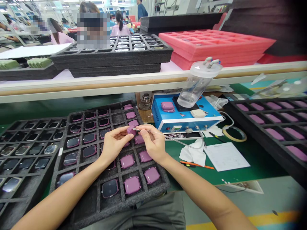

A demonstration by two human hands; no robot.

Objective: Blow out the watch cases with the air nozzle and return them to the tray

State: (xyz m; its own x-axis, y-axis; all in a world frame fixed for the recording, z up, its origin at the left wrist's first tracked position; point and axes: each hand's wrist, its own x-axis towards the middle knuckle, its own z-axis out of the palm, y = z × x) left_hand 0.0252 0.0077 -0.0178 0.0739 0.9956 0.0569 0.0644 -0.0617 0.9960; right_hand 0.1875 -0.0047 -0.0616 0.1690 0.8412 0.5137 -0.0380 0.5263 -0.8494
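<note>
Over the dark foam tray, my left hand pinches a purple watch case between thumb and fingers. My right hand is closed on a thin pen-like tool with a metal tip, which meets or nearly meets the case; exact contact cannot be made out. From this tool a clear tube runs right toward a blue machine. Compartments below my hands hold purple watch cases, backs up, and watches with dark screens. My forearms hide part of the tray.
Another tray of watches lies left; a tray of purple pieces stands right. On the machine rest a clear canister and stacked purple cases. Paper, tape and white cloth lie nearby. A shelf crosses ahead.
</note>
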